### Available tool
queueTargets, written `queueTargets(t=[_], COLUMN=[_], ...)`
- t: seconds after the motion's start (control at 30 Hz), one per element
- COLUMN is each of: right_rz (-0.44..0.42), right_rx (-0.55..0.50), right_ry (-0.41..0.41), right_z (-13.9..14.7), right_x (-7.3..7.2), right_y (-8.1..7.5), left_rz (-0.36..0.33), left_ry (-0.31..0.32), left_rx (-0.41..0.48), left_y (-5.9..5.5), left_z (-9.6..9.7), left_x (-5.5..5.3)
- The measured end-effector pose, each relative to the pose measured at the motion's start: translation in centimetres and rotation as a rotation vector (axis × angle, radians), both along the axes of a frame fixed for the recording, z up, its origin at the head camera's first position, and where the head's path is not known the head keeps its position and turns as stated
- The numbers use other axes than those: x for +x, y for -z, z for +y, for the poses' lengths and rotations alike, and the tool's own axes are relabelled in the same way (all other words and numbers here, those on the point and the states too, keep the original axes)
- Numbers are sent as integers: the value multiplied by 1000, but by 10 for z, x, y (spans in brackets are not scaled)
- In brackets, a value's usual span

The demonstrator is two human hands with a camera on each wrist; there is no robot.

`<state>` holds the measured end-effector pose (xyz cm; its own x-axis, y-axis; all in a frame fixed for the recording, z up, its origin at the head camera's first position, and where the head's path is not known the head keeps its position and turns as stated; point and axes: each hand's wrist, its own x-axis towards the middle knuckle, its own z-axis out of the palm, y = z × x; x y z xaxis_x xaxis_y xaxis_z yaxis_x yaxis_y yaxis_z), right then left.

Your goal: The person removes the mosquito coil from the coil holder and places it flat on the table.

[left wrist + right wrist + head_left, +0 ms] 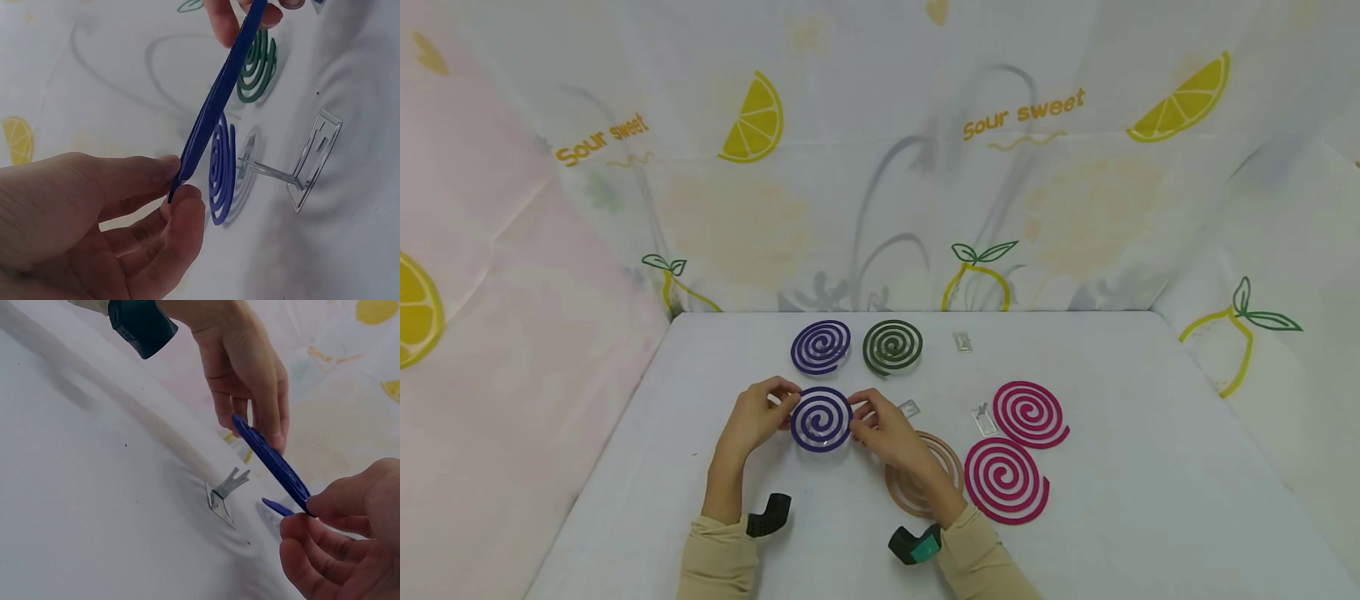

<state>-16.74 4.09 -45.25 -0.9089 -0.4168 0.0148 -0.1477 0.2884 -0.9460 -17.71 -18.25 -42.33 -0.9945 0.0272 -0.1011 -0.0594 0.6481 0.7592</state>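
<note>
Both hands hold a dark blue mosquito coil (pixel 821 419) by its opposite edges. My left hand (pixel 762 417) pinches the left edge between thumb and fingers, and my right hand (pixel 885 429) pinches the right edge. In the left wrist view the coil shows nearly edge-on, tilted, with the left thumb (pixel 137 174) on its face. A small metal coil stand (pixel 315 162) with a raised prong sits on the table below the coil. From the right wrist, the same stand (pixel 220 503) shows its forked prong pointing up, apart from the coil.
Behind the hands lie another blue coil (pixel 821 347) and a green coil (pixel 892 347). A tan coil (pixel 938 450) is partly under my right forearm. Two pink coils (pixel 1007 481) lie to the right, near a metal stand (pixel 985 421). Another stand (pixel 962 342) is at the back.
</note>
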Motion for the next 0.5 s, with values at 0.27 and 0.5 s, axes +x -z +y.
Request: queueTargets(t=[0.27, 0.5], right_rz=[-8, -13], right_rx=[12, 19], right_ry=[0, -14], right_z=[2, 6], right_x=[1, 2], right_y=[1, 4], left_rz=[7, 17], left_ry=[34, 57], left_rx=[-50, -50], left_y=[1, 2], left_z=[1, 3], left_x=[4, 6])
